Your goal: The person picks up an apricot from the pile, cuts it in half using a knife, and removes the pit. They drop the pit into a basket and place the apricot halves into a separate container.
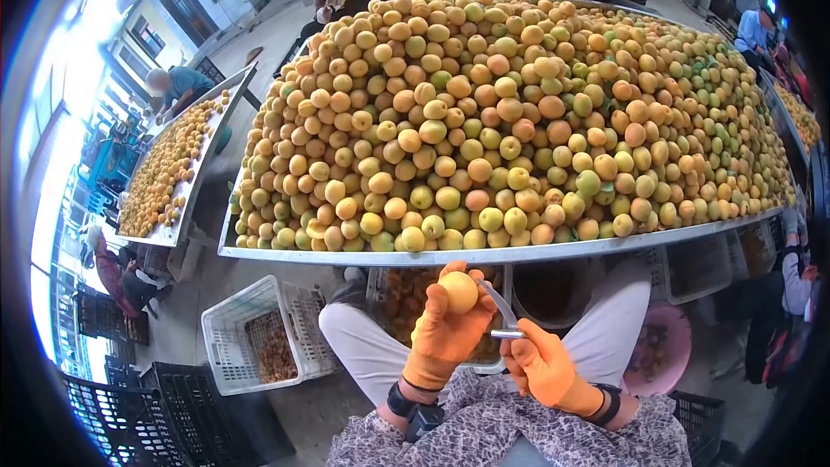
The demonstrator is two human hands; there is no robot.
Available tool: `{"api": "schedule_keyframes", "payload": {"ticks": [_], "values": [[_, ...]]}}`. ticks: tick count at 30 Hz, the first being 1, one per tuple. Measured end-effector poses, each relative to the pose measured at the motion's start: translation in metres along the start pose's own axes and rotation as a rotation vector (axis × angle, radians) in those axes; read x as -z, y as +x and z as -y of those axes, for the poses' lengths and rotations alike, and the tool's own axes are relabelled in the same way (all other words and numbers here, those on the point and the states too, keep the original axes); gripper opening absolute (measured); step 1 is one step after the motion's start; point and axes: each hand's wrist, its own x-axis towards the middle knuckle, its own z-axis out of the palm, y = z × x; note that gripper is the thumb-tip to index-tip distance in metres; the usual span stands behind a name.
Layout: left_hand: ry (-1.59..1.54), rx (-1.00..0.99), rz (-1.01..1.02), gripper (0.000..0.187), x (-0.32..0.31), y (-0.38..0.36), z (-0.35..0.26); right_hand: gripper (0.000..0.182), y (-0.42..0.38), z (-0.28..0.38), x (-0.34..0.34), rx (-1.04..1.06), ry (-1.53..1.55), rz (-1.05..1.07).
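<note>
My left hand [443, 337], in an orange glove, has its fingers wrapped round a yellow apricot [459, 291] above my lap. Close to its right side is the curved metal blade of a small knife [499, 303]. My right hand [546, 370], gloved in orange too, grips this knife, its fingers closed below the silvery crosspiece. Just beyond both hands runs the metal rim of a table [484, 253], heaped high with yellow, orange and greenish apricots [432, 131].
A white crate [298, 329] holding brown-orange pieces stands left of my knees. More crates sit under the table edge. On the right is a pink basin [673, 337]; black crates [164, 406] are at lower left. Other people sit around this table and a second table [184, 216].
</note>
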Motion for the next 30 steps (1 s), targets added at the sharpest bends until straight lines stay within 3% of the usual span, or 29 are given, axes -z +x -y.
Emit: {"api": "schedule_keyframes", "payload": {"ticks": [5,9,11,14,18,20,27,30], "values": [[0.139,-0.089,-0.104,0.062,-0.031,0.000,0.011,0.038,-0.001,0.001,-0.001,0.063,0.013,-0.032],[0.093,-0.048,-0.104,0.057,-0.039,0.002,0.012,0.038,0.001,0.003,-0.002,0.057,0.029,-0.043],[0.090,-0.048,-0.065,0.055,-0.039,0.002,0.015,0.051,0.004,-0.002,-0.002,0.144,-0.045,-0.058],[0.098,-0.055,-0.039,0.061,-0.041,0.001,0.020,0.038,0.006,0.002,-0.005,0.189,-0.097,-0.101],[0.148,-0.061,-0.045,0.064,-0.046,0.002,0.024,0.039,0.010,-0.003,-0.004,0.205,-0.135,-0.112],[0.270,-0.092,-0.004,0.062,-0.045,0.002,0.026,0.055,0.012,-0.003,-0.007,0.238,-0.147,-0.125],[0.410,-0.137,-0.061,0.068,-0.056,-0.004,0.034,0.057,0.011,-0.003,-0.010,0.240,-0.152,-0.153],[0.525,-0.140,0.021,0.066,-0.060,-0.007,0.032,0.045,0.006,-0.006,-0.009,0.220,-0.202,-0.144]]}}
